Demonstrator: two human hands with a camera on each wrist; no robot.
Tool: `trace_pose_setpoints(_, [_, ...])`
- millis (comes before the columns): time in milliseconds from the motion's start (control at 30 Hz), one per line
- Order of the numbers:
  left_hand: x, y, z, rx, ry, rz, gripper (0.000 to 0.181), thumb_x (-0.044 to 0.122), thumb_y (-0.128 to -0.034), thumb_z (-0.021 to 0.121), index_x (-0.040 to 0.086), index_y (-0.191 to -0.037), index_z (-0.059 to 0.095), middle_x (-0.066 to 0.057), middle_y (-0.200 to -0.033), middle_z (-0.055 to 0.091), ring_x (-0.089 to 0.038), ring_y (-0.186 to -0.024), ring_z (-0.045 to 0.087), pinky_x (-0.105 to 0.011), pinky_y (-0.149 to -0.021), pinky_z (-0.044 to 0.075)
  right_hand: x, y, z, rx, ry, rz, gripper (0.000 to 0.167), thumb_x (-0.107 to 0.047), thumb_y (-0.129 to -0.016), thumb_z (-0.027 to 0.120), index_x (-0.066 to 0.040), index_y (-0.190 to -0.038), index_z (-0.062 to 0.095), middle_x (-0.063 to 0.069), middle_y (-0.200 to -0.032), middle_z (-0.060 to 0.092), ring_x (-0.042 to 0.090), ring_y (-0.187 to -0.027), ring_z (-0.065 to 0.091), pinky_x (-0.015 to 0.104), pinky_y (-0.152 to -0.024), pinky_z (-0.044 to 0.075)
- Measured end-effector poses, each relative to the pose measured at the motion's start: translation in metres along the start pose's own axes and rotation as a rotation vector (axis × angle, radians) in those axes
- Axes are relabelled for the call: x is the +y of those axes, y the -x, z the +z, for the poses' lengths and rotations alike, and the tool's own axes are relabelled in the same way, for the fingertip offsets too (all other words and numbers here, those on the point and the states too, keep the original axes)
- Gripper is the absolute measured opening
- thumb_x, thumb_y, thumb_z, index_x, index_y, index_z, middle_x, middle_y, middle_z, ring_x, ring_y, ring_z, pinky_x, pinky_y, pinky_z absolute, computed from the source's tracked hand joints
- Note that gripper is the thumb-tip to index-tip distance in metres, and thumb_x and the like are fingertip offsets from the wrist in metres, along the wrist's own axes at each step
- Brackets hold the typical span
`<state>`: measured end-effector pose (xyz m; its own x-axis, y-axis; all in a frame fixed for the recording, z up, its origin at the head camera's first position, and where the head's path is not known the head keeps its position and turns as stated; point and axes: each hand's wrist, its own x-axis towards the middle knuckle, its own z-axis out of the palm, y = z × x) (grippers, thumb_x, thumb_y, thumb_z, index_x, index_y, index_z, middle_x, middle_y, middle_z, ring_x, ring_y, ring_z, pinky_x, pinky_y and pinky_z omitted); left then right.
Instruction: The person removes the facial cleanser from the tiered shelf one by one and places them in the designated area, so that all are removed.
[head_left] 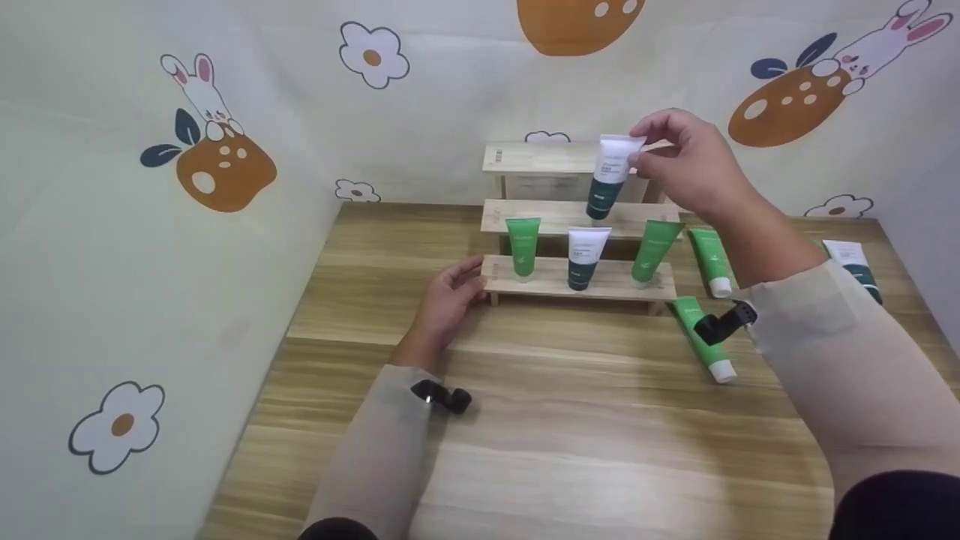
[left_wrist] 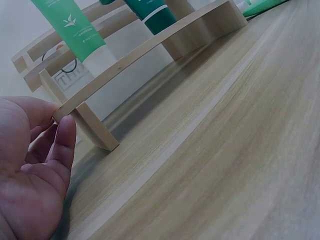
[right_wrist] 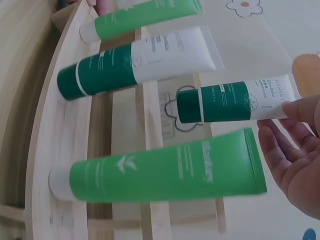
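My right hand (head_left: 694, 161) pinches a white and dark green squeeze tube (head_left: 606, 176) near its white crimped end. That tube hangs cap down over the middle tier of a wooden three-tier display stand (head_left: 510, 214), and in the right wrist view its cap looks apart from the shelf. On the bottom tier stand a green tube (head_left: 523, 247), a white and dark green tube (head_left: 585, 259) and another green tube (head_left: 655, 251), which leans in the head view. My left hand (left_wrist: 37, 165) grips the bottom tier's left end (left_wrist: 70, 105) between thumb and fingers.
Right of the stand, two green tubes (head_left: 712, 262) (head_left: 701, 337) lie on the wooden table (head_left: 525, 420). Farther right lies a white and dark green tube (head_left: 855, 262), partly behind my right sleeve. A patterned backdrop (head_left: 450, 97) rises behind the stand.
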<state>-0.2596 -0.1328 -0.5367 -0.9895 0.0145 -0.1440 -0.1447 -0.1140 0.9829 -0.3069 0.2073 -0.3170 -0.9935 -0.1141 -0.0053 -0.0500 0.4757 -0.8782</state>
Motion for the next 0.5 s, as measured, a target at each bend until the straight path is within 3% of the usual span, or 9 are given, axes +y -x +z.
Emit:
trace_pose_setpoints(167, [0.000,0.000,0.000,-0.005,0.009,0.009,0.045,0.001,-0.1016,0.067,0.003,-0.146,0.063,-0.016,-0.151,0.063,-0.014,-0.104,0.070,-0.022,-0.086,0.063,0.014,0.008,-0.018,0.039,-0.034,-0.008,0.034,-0.024,-0.102,0.074,-0.022,-0.135,0.065,-0.004,-0.131,0.062,0.023,-0.127,0.066,0.030,-0.111,0.058])
trace_pose_setpoints(367, [-0.002,-0.002,-0.001,-0.002,0.004,-0.002,0.044,0.002,-0.1016,0.068,0.004,-0.145,0.064,-0.013,-0.152,0.063,-0.015,-0.108,0.069,-0.023,-0.088,0.063,0.030,0.019,-0.036,0.089,-0.053,-0.015,0.034,-0.022,-0.101,0.074,-0.020,-0.134,0.066,-0.004,-0.129,0.064,0.020,-0.121,0.068,0.015,-0.093,0.061])
trace_pose_setpoints(500, [-0.002,-0.002,-0.001,-0.002,0.002,-0.008,0.044,0.002,-0.1021,0.068,0.005,-0.146,0.064,-0.011,-0.153,0.061,-0.016,-0.111,0.068,-0.023,-0.088,0.063,0.043,0.027,-0.047,0.133,-0.112,-0.029,0.032,-0.016,-0.102,0.072,-0.017,-0.133,0.066,-0.004,-0.125,0.065,0.017,-0.114,0.069,0.012,-0.086,0.061])
